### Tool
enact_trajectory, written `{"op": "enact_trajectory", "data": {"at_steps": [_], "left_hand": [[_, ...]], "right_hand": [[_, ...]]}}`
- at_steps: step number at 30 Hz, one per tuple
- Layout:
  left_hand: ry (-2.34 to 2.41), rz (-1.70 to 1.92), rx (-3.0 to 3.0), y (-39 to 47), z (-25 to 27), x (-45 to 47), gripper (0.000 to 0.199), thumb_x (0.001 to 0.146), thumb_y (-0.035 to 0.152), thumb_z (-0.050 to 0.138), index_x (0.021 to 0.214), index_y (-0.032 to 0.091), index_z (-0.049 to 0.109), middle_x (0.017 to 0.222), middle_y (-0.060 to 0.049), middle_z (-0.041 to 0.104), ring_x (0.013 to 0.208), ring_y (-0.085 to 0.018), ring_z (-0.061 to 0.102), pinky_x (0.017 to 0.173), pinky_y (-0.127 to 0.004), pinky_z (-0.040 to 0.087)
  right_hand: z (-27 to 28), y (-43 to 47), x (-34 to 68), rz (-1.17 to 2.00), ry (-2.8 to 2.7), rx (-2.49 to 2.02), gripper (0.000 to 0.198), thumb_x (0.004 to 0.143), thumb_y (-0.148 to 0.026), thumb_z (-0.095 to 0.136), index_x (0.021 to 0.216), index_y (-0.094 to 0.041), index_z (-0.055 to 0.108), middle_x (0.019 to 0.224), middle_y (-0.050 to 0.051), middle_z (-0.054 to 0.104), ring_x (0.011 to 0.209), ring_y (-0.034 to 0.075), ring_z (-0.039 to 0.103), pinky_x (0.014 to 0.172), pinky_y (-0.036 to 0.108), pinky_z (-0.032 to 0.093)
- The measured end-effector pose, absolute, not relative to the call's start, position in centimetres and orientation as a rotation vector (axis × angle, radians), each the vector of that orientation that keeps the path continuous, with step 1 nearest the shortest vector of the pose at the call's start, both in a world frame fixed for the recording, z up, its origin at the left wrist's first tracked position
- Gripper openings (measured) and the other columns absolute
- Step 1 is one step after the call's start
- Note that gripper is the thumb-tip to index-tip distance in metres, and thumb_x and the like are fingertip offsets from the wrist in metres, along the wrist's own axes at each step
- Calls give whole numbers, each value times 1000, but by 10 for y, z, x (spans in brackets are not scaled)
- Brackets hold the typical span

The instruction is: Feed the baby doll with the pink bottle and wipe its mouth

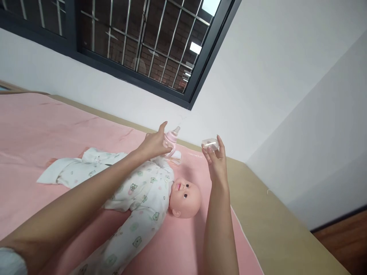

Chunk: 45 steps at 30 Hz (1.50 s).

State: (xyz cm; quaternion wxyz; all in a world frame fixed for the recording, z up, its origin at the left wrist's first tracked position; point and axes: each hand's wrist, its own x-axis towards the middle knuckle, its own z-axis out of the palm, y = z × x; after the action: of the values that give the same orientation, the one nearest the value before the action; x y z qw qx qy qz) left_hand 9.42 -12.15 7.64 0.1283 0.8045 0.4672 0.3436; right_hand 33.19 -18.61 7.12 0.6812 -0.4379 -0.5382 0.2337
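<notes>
A pink baby bottle (171, 139) with a clear teat pointing up and to the right is in my left hand (155, 144). The thumb lies across the front of the bottle, the index finger sticks up beside it, and the other fingers are mostly hidden. My right hand (217, 160) grips a clear bottle cap (210, 144) between thumb and fingers, apart from the bottle. Below and between the hands lies a baby doll (186, 198) on its back, in a white patterned outfit (146, 191). My left forearm passes over its body.
A pink sheet (169, 244) covers much of the wooden surface (258, 214). Beneath the bottle is a small white item (176, 156), partly hidden. A white wall (258, 76) and a dark-framed barred window (143, 42) stand behind.
</notes>
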Motion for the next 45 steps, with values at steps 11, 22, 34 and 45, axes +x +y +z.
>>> {"op": "enact_trajectory", "data": {"at_steps": [11,22,34,45], "left_hand": [[1124,1109,2533,-163,61,108,100,74,41,61,155,11,12,97,-12,71,106,-34,61,96,-45,30],[1154,1236,2511,-168,70,98,101,68,32,65,154,11,17,92,-8,71,96,-31,62,98,-44,29],[949,1265,2465,-176,66,102,92,85,42,61,155,17,7,132,-17,60,121,-33,54,98,-44,42],[141,563,2641,-245,84,91,50,87,31,59,136,27,50,105,-6,71,95,-27,66,80,-35,49]], "right_hand": [[76,-203,269,514,-1424,-1026,64,80,-48,70,138,-34,46,136,6,54,112,21,61,99,41,52],[65,-200,240,742,-1396,-987,96,69,-45,80,146,-40,22,141,7,47,111,23,64,84,36,61],[75,-198,276,370,-1342,-1070,82,65,-36,82,135,-35,39,139,6,47,107,20,62,89,35,56],[31,-166,377,-95,-1150,-1568,73,63,-34,76,131,-28,49,112,3,64,83,18,60,84,36,50]]}}
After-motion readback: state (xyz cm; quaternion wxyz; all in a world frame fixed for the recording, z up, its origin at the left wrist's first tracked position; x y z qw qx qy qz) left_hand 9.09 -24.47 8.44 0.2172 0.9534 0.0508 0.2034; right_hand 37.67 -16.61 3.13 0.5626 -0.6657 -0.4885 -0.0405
